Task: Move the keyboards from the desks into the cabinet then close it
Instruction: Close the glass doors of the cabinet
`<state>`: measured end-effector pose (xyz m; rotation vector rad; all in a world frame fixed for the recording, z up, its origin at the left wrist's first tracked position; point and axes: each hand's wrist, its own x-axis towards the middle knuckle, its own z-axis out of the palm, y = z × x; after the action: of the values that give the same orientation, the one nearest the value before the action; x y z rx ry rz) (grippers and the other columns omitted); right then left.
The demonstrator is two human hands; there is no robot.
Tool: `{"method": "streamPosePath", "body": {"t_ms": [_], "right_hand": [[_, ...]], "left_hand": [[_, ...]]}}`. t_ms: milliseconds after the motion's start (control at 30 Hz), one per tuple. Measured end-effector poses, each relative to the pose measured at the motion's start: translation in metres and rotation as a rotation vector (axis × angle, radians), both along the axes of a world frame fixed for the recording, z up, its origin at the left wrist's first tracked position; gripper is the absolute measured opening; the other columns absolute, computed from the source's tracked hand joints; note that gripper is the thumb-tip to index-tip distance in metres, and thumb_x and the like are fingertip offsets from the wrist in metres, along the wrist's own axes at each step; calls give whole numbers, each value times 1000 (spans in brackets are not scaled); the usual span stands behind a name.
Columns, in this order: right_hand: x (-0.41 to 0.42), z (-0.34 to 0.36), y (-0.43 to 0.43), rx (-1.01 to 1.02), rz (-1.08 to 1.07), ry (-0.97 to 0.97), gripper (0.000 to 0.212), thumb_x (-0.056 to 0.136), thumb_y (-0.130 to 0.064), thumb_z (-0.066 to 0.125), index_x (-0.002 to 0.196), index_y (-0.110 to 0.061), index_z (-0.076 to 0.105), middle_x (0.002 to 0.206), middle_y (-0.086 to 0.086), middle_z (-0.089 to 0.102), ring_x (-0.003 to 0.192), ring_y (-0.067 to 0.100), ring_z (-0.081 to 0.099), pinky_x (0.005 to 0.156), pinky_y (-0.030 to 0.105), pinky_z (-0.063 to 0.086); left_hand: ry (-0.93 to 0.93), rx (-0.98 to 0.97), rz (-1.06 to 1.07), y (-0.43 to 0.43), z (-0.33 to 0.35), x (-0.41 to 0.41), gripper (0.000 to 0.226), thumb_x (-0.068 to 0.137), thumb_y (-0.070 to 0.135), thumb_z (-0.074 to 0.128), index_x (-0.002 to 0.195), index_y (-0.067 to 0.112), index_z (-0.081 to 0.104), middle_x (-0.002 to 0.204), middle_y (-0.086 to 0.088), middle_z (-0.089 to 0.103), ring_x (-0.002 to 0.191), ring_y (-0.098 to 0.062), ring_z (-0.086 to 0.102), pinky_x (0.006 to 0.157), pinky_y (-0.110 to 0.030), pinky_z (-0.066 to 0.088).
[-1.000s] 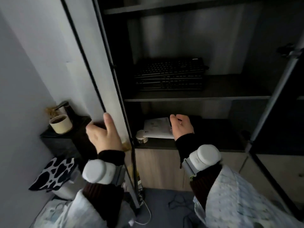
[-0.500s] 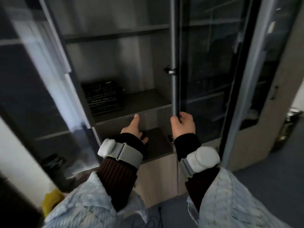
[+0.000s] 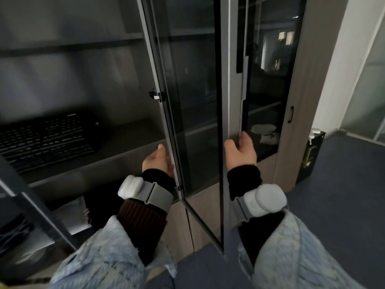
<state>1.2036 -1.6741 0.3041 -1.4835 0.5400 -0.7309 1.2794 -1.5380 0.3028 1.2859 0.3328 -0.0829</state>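
No legible text, label, brand or number in view; key legends on the keyboards (image 3: pixel 44 140) are too blurred to read.

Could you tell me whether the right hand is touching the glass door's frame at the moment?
Touching. The head view shows the right hand wrapped round the free edge of the glass door's frame, thumb on its near face and fingers behind it.
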Motion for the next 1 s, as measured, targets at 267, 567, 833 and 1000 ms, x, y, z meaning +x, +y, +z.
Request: {"method": "streamPosePath", "body": {"t_ms": [267, 567, 833, 1000], "right_hand": [[1, 4, 56, -77, 0, 55, 62, 80, -26, 56, 137, -7, 38, 134, 14, 43, 120, 32, 48, 104, 42, 42], [-9, -3, 181, -270, 392, 22, 53, 90, -30, 50, 137, -7, 42, 136, 14, 47, 128, 27, 44, 110, 32, 31], [14, 14, 242, -286, 515, -21, 39, 94, -27, 44, 129, -12, 52, 133, 9, 54, 128, 21, 44, 103, 20, 26], [24, 13, 268, -266, 498, -53, 31, 92, -26, 47, 113, -7, 58, 113, 9, 61, 105, 20, 55, 84, 20, 36]], "left_hand": [[-136, 137, 169, 63, -8, -3, 23, 91, 38, 51, 94, 18, 61, 77, 4, 56, 73, -8, 54, 71, -29, 47], [-283, 343, 372, 153, 1, -31, 42, 90, 40, 50, 117, 8, 61, 112, -11, 67, 100, -21, 63, 88, -38, 53], [-313, 447, 516, 247, 11, -57, 34, 92, 35, 50, 100, 5, 65, 100, -15, 69, 107, -37, 63, 86, -33, 50], [-275, 439, 529, 265, 9, -68, 44, 92, 35, 50, 118, 0, 60, 116, -20, 66, 110, -31, 62, 98, -44, 49]]}}
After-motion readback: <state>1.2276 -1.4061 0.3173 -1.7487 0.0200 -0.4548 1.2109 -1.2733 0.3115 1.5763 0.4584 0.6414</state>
